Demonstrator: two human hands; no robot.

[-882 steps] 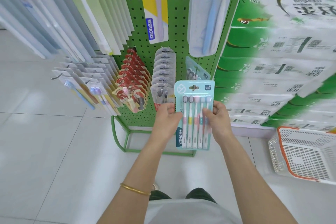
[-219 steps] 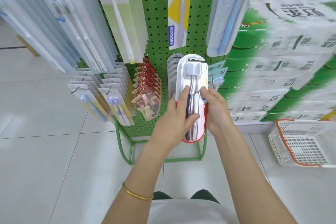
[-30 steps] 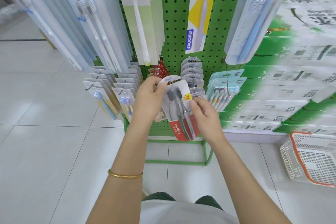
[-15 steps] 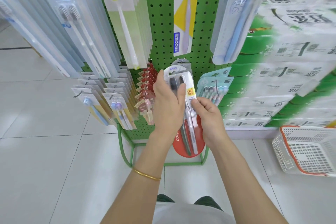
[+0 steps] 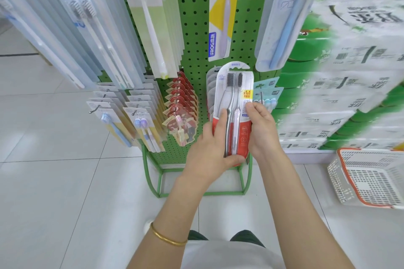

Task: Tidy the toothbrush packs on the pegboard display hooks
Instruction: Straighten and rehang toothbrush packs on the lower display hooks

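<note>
A red-and-white twin toothbrush pack (image 5: pixel 235 102) stands upright in front of the green pegboard (image 5: pixel 196 35), over a row of like packs (image 5: pixel 211 85) on a lower hook. My left hand (image 5: pixel 212 148) grips its lower left edge, thumb across the front. My right hand (image 5: pixel 260 124) pinches its right edge near the yellow sticker. Teal multi-brush packs (image 5: pixel 267 91) hang just right of it, red children's packs (image 5: pixel 181 105) just left.
Long blister packs hang on upper hooks (image 5: pixel 144 17) and jut toward me. Small packs (image 5: pixel 131 116) fill the lower left hooks. Stacked tissue cases (image 5: pixel 349 72) stand to the right. A white basket with an orange rim (image 5: pixel 369 179) sits on the tiled floor.
The pack has risen and straightened upright against the row on the hook. My left hand slid from its top down to the lower edge. My right hand moved up its right side.
</note>
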